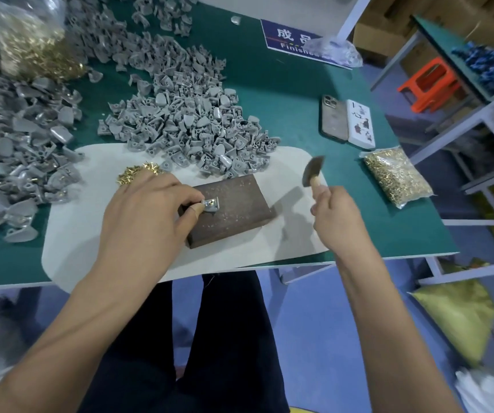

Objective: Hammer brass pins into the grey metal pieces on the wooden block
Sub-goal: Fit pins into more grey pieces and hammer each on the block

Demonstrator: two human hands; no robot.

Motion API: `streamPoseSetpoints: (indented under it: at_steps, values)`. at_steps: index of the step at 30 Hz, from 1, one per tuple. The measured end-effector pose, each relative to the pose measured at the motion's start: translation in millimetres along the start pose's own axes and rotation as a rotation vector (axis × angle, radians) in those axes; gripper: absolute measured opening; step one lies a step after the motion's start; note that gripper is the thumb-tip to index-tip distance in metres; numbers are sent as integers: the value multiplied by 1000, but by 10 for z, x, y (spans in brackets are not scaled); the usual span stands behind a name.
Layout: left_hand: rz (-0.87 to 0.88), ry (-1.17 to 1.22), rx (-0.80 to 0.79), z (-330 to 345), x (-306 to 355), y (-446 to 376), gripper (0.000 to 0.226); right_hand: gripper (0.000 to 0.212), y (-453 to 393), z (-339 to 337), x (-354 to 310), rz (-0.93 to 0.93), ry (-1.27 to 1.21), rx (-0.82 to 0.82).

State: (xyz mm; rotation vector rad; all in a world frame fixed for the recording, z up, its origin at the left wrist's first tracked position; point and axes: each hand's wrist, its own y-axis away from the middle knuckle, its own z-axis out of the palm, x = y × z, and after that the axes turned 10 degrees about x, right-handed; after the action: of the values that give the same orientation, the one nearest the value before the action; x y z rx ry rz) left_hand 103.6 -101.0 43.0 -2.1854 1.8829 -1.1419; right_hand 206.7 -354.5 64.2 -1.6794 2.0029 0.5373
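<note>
Left hand (147,210) pinches the grey piece (210,203) on the block (233,210); right hand (336,214) grips the raised hammer (312,171), up and right of it

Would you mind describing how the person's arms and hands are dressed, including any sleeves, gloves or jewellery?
Both forearms are bare as far as the frame shows, with no sleeves in view. Neither the left hand nor the right hand wears a glove, and no ring, watch or bracelet shows. The left thumb appears to have a thin band or tape near its tip.
</note>
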Motion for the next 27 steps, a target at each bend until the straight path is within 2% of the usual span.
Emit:
streamPoseSetpoints:
  at_steps: [2, 3, 5, 7, 9, 11, 16, 20, 24, 27]
  values:
    - [8, 14, -1, 11, -8, -4, 6, 34, 145, -110, -140, -58, -309, -51]
    - [13, 20, -2, 16, -16, -6, 6, 31, 230, -146, -202, -153, -392, -103]
    - [26, 30, 0, 23, -38, -11, 7, 25, 413, -180, -323, -357, -387, -249]
    - [31, 30, -3, 18, -54, -18, 6, 21, 543, -152, -431, -492, -194, -334]
    - [32, 21, -5, 10, -57, -29, 5, 21, 609, -98, -506, -550, 9, -264]
    - [34, 24, -7, 1, -59, -39, 5, 24, 654, -41, -557, -588, 115, -127]
    - [42, 36, -8, -15, -60, -50, 9, 23, 746, 115, -602, -642, 86, 170]
    - [45, 27, -6, -27, -55, -61, 11, 25, 783, 192, -611, -643, 156, 112]
    - [55, 48, -2, -18, -72, -67, 9, 27, 793, 148, -631, -599, 41, 241]
    - [55, 41, -5, -26, -74, -71, 10, 27, 876, 177, -630, -643, 158, 120]
